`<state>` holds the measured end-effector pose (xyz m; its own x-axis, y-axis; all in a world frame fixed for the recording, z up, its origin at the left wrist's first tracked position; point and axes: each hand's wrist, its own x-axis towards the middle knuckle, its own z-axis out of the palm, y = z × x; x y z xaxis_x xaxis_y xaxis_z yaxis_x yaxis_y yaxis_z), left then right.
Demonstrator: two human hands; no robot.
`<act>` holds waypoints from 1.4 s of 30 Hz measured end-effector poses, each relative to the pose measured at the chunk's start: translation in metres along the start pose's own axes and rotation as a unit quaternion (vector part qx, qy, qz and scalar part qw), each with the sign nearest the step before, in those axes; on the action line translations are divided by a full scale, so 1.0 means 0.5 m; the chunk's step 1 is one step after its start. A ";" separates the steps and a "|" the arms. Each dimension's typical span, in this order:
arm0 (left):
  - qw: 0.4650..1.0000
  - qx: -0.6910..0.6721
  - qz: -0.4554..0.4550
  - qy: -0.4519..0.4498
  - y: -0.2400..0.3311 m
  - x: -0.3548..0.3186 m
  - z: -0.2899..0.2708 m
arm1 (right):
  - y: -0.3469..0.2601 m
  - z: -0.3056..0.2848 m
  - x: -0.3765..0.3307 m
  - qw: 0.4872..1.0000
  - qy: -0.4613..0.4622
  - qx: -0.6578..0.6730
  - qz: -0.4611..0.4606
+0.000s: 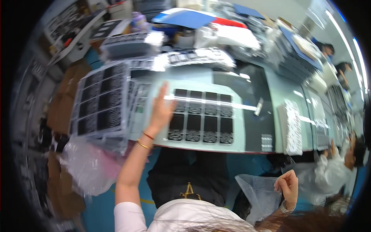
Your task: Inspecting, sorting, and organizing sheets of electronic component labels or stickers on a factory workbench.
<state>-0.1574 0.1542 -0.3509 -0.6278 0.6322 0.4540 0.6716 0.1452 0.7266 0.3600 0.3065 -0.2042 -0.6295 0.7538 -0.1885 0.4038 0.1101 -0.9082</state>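
Note:
In front of me on the table lies a pale sheet with two rows of black printed rectangles (201, 116). My left hand (161, 112) reaches across the left edge of that sheet, fingers stretched out and slightly blurred; whether it presses on the surface I cannot tell. Low at the right, off the table's near edge, my right hand (288, 186) is closed on a piece of clear plastic film (259, 192), which hangs down to the left of the fingers. Left of my left arm is a stack of similar black-printed sheets (101, 98).
A dark panel (253, 112) lies right of the printed sheet, then a white patterned stack (290, 127). Wrapped bundles (201, 58) and a blue board (185, 18) crowd the back. Crumpled clear plastic (87, 164) hangs at the lower left. Another person (328, 174) works at the right.

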 end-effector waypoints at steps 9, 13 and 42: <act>0.913 -0.061 0.009 -0.404 0.345 -0.243 -0.110 | -0.148 0.280 0.168 0.923 -0.236 -0.055 -0.299; 0.966 -0.125 -0.114 -0.197 0.286 -0.342 -0.321 | -0.232 0.383 0.223 0.854 -0.300 -0.115 -0.410; 0.851 0.416 -0.248 0.203 -0.225 -0.660 -0.640 | 0.032 0.257 0.398 0.992 0.014 0.106 -0.061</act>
<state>-0.1518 -0.3145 -0.4174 -0.8860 0.0446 0.4614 0.2232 0.9135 0.3402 0.1560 0.3751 -0.3044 -0.6455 0.7610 -0.0650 0.1747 0.0642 -0.9825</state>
